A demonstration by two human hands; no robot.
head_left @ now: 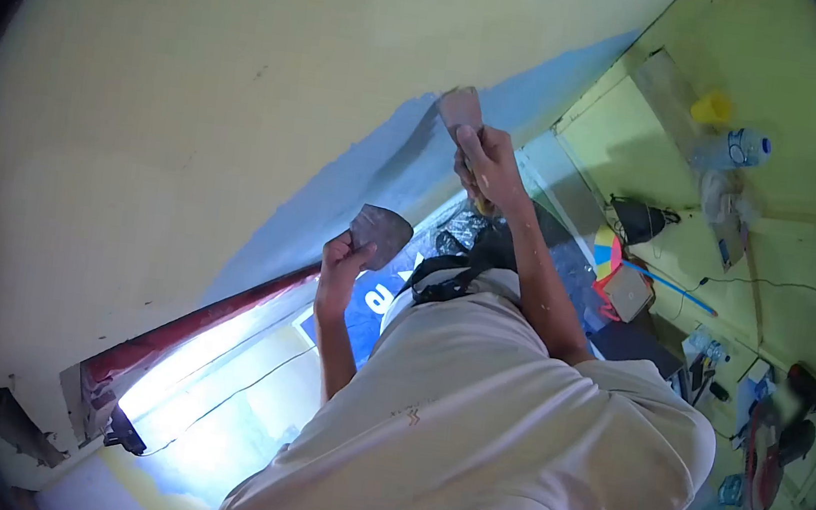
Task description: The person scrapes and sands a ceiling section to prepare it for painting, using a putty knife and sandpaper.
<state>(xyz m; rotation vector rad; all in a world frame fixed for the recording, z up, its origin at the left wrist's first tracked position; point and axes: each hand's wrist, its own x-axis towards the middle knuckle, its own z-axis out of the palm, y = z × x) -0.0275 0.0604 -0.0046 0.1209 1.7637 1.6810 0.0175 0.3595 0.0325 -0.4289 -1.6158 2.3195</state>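
Note:
My right hand (493, 171) is closed around the handle of a putty knife, its thumb pressed near the base of the blade. The wide putty knife (462, 107) has its blade edge at the wall (183, 109), right where a cream coat meets a blue area (361, 184). Lower and to the left, my left hand (338, 265) grips a flat grey scraper blade (380, 236), held away from the wall. Pale specks dot my right forearm.
A bright tube light (204, 363) runs along a dark red strip at lower left. On the right, a plastic bottle (732, 149), a yellow cup (712, 108), a black lampshade-like object (639, 221), cables and shoes (764, 457) stand against yellow-green walls.

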